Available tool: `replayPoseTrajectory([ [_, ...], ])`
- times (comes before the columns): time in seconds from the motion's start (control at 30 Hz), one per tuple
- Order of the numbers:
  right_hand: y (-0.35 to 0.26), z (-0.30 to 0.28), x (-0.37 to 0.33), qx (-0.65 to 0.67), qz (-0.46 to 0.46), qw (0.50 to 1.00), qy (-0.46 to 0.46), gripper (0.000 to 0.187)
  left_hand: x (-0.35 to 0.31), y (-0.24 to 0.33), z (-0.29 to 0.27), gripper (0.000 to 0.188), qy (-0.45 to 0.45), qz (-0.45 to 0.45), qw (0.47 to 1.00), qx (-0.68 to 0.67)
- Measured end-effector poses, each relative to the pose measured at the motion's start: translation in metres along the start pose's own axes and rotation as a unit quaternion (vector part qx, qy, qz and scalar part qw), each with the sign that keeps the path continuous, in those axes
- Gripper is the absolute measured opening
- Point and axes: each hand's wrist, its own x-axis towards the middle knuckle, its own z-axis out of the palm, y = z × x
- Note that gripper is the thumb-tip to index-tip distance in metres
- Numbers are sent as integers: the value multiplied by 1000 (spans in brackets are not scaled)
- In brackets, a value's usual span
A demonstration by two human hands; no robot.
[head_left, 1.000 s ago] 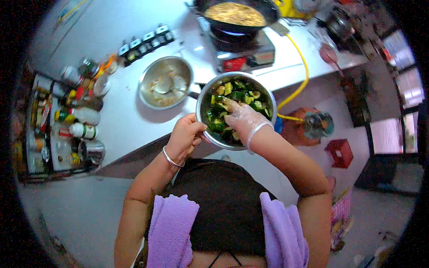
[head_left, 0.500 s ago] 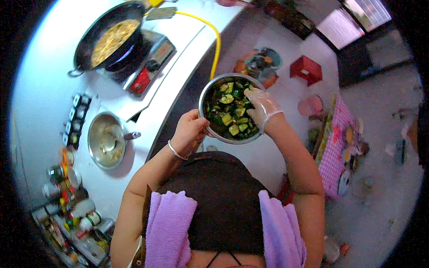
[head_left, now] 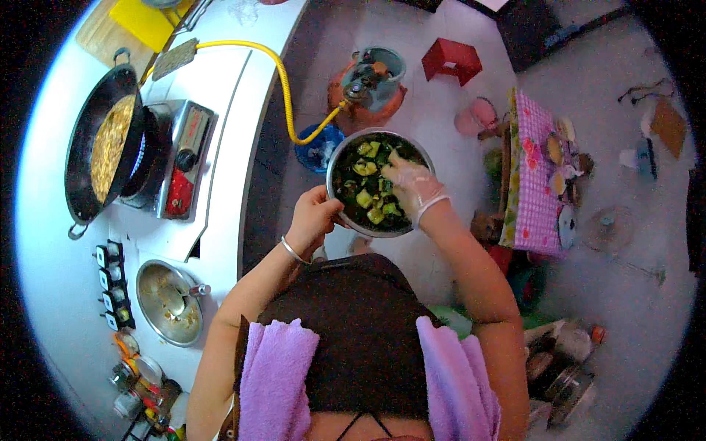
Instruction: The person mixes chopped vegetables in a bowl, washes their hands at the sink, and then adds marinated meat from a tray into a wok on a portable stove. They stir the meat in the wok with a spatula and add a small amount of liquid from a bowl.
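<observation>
A steel mixing bowl of dark green cut cucumber pieces is held in front of my body. My left hand, bare with a silver bangle at the wrist, grips its left rim, thumb on top and fingers beneath. My right hand, in a clear plastic glove, reaches over the right rim into the bowl. Its fingers look stretched out and apart among the cucumber, somewhat blurred, with some tips hidden in the pieces.
On the white counter at left, a black wok of yellowish food tilts on a gas stove. Nearer lie a steel bowl with a spoon and a seasoning rack. A yellow hose runs down to an orange gas cylinder. A red stool stands beyond.
My view has turned, so the counter, stove and wok sit farther left and lower. My right hand has shifted slightly left within the bowl; my left hand keeps its hold on the rim.
</observation>
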Motion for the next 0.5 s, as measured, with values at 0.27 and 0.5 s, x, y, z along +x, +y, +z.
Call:
replayPoseTrajectory([
  [0.27,82,-21,9,-150,-107,982,-39,53,70,0,88,17,-41,-6,999,35],
  [0.5,153,-88,26,-82,-72,994,-20,42,132,-8,179,19,-78,-19,993,90],
])
